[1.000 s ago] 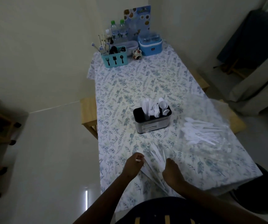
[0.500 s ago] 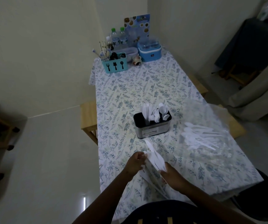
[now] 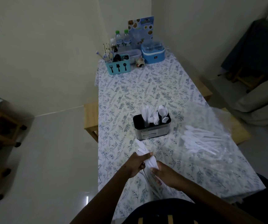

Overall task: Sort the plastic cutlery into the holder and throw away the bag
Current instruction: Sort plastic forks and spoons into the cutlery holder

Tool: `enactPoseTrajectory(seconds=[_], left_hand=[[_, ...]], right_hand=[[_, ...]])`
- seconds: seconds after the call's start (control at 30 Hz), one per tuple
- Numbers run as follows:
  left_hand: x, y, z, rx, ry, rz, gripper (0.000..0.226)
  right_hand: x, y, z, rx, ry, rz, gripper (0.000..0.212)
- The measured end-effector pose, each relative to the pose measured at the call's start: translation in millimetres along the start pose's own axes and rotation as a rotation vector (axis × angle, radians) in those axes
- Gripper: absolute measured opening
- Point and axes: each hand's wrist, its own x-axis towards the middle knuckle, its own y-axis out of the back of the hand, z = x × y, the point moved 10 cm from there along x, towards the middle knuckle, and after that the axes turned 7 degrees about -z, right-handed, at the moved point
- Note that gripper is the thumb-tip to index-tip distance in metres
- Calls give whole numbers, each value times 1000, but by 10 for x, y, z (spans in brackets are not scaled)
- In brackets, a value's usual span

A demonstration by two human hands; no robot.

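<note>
In the head view, a long table covered with a white cloth printed with blue-green leaves is seen running from the near edge to a far end set against the room's corner. Near the middle of the near edge, a bundle of white plastic cutlery is held up just above the cloth, its tips pointed toward the far left. The bundle is gripped by the left hand around its upper part, fingers and thumb curled about it, and its lower part is clasped by the right hand, whose fingers are likewise bent round the pieces. Which kind of piece is in the bundle cannot be told. Just beyond the hands, about midway along the table, a dark rectangular metal holder is stood upright; white plastic knives, forks and spoons are lodged in its right-hand part, handles down, while its left end is seen dark. Toward the right edge, a crumpled clear plastic bag is spread out, with loose white plastic spoons laid in or on it, apart from the holder. At the far end, a turquoise caddy with black cutlery symbols, green-capped water bottles and a blue-and-white lidded box are gathered. A light wooden bench is set beside the left edge.
</note>
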Motion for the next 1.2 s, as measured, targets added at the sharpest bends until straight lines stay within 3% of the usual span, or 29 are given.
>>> enactPoseTrajectory(seconds=[0.1,0.2,0.37,0.47,0.57,0.67,0.8,1.0,1.2], left_hand=[[14,34,39,21,-41,40,42],[-39,82,127,-22,-67,97,34],[-122,295,322,-95,-209,236,25],[-138,263,347,-104,-236,213,19],[-122,144,319,-145,-248,134,11],[-107,57,324,-165,-258,78,17],[-145,10,275,-188,-212,103,4],[-190,4,180,-114,-138,132,13],[-237,39,213,-54,-116,153,14]], right_hand=[[-20,3,-9,68,-8,-35,37],[-45,69,18,224,-52,-11,30],[-88,152,258,799,-147,55,27],[-76,211,308,963,-141,113,21],[-43,183,255,1049,-130,104,19],[-59,151,210,1112,-166,123,22],[-79,151,236,1175,-209,171,28],[-21,107,200,1210,-151,91,26],[4,126,213,1169,-142,124,16]])
